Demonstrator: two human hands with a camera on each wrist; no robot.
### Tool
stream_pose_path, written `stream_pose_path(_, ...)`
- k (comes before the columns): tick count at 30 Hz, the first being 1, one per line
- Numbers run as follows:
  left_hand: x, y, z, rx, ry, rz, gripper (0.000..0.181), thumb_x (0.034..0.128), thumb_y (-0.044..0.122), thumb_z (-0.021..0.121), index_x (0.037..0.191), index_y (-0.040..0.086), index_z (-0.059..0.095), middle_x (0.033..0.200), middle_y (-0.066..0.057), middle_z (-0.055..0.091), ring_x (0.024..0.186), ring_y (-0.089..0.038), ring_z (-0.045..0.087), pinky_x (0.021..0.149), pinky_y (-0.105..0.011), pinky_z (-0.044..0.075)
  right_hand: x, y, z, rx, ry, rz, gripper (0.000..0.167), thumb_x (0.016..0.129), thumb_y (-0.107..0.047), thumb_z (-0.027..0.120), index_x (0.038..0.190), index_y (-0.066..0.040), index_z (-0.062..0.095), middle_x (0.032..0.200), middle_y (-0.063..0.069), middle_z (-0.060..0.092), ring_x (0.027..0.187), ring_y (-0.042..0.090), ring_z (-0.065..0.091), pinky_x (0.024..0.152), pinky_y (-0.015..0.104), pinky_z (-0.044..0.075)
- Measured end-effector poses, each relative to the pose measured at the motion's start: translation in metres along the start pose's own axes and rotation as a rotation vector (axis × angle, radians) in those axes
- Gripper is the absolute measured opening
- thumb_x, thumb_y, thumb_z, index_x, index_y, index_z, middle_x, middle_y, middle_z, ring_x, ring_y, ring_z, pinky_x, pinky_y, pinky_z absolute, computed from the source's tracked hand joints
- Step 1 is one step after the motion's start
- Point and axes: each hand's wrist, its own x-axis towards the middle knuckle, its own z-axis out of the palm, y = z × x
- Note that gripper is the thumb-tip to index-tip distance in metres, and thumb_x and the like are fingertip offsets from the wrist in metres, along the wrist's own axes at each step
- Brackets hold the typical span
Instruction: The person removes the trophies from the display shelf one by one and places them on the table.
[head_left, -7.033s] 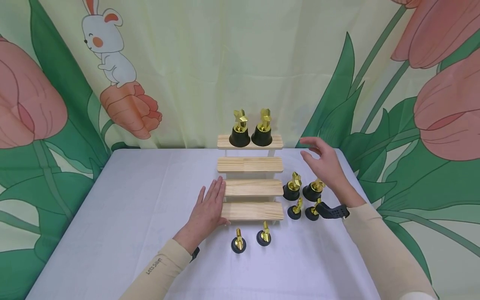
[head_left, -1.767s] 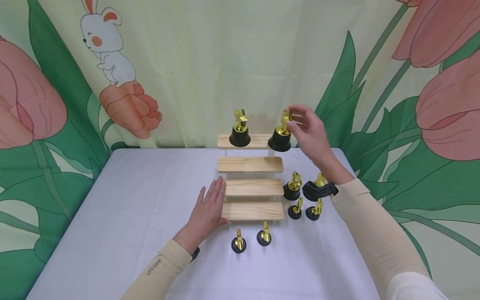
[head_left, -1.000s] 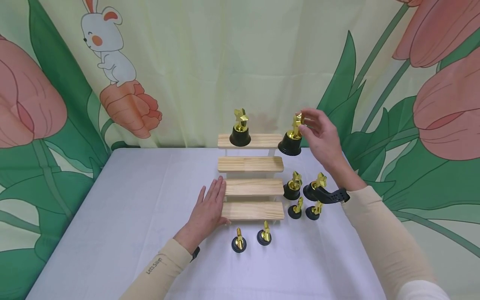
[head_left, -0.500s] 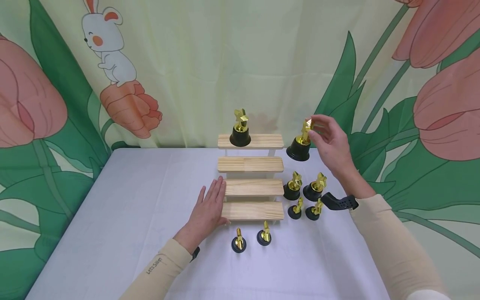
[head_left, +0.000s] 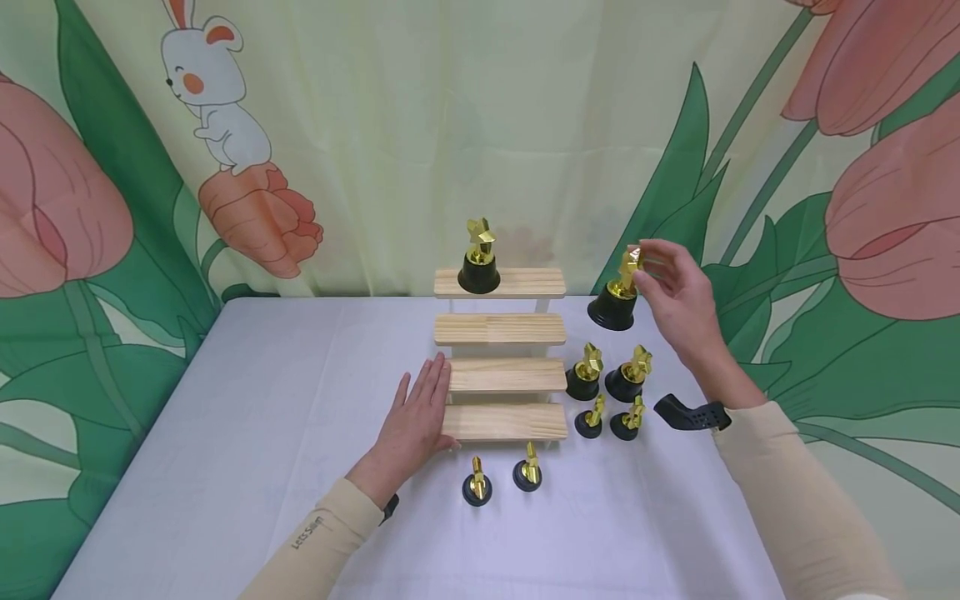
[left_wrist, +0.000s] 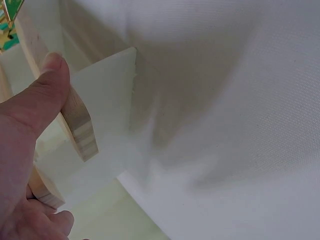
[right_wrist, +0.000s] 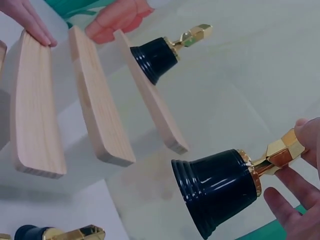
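A small trophy [head_left: 612,310] with a black base and gold star hangs in the air, right of the stand's top shelf. My right hand [head_left: 681,308] pinches it by the star between thumb and fingers; the right wrist view shows its base [right_wrist: 217,187] tilted. My left hand [head_left: 408,417] lies with straight fingers along the left ends of the lower shelves of a four-tier wooden display stand [head_left: 500,329]. In the left wrist view, the left thumb [left_wrist: 52,85] touches a shelf end. Another star trophy [head_left: 478,275] stands at the left of the top shelf.
Several trophies, such as a large one [head_left: 582,382] and a small one [head_left: 588,425], stand on the white cloth [head_left: 300,375] right of the stand. Two small trophies [head_left: 477,487] stand before it. A printed curtain [head_left: 390,150] hangs behind the table.
My right hand took hold of the right-hand trophy on the top shelf, lifted it off and carried it right and slightly downward. The left hand stays where it was.
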Motion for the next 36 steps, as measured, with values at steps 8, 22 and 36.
stream_pose_path(8, 0.000, 0.000, 0.001, -0.004, 0.022, 0.007, 0.128, 0.0630, 0.048, 0.088, 0.155, -0.004, 0.017, 0.164, -0.020, 0.020, 0.151, -0.034, 0.026, 0.121, -0.056, 0.025, -0.005, 0.008, -0.009, -0.033, 0.020, 0.015, 0.043, 0.100, -0.018, 0.058, 0.142, -0.018, 0.048, 0.141, 0.005, 0.056, 0.127, 0.013, 0.054, 0.107, 0.018, 0.044)
stream_pose_path(22, 0.000, 0.000, 0.003, -0.005, 0.035, 0.011, 0.129, 0.0616, 0.047, 0.089, 0.156, -0.004, 0.017, 0.164, -0.020, 0.020, 0.151, -0.034, 0.026, 0.120, -0.056, 0.026, -0.013, 0.019, -0.021, -0.027, 0.046, 0.032, 0.044, 0.100, -0.016, 0.057, 0.143, -0.018, 0.047, 0.142, 0.004, 0.056, 0.125, 0.008, 0.053, 0.104, 0.010, 0.042)
stream_pose_path(36, 0.001, 0.001, 0.000, -0.008, -0.015, -0.005, 0.127, 0.0656, 0.048, 0.086, 0.156, -0.004, 0.014, 0.166, -0.019, 0.015, 0.152, -0.033, 0.022, 0.122, -0.056, 0.022, -0.021, 0.027, -0.035, -0.072, 0.071, 0.051, 0.044, 0.101, -0.015, 0.055, 0.144, -0.018, 0.045, 0.143, 0.002, 0.056, 0.128, 0.008, 0.053, 0.103, 0.008, 0.042)
